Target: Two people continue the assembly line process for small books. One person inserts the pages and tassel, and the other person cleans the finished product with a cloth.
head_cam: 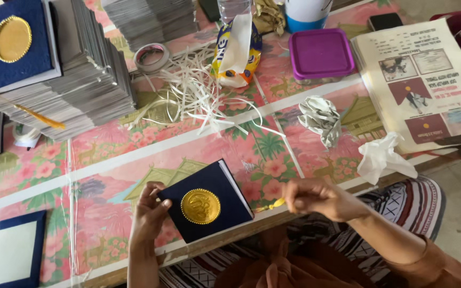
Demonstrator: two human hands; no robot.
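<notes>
A dark blue card folder (pixel 209 198) with a round gold emblem (pixel 200 206) on its cover lies tilted at the table's near edge. My left hand (pixel 149 211) grips its left edge. My right hand (pixel 316 198) hovers just to the folder's right, fingers closed on a thin yellow cord whose tip (pixel 277 202) shows by the folder's corner.
A tall stack of grey cards (pixel 92 80) topped by another blue folder (pixel 17 42) stands at far left. White paper strips (pixel 198 96), a tape roll (pixel 152 57), a purple-lidded box (pixel 321 53), crumpled paper (pixel 321 120), a tissue (pixel 382 157) and printed sheets (pixel 422 80) lie around.
</notes>
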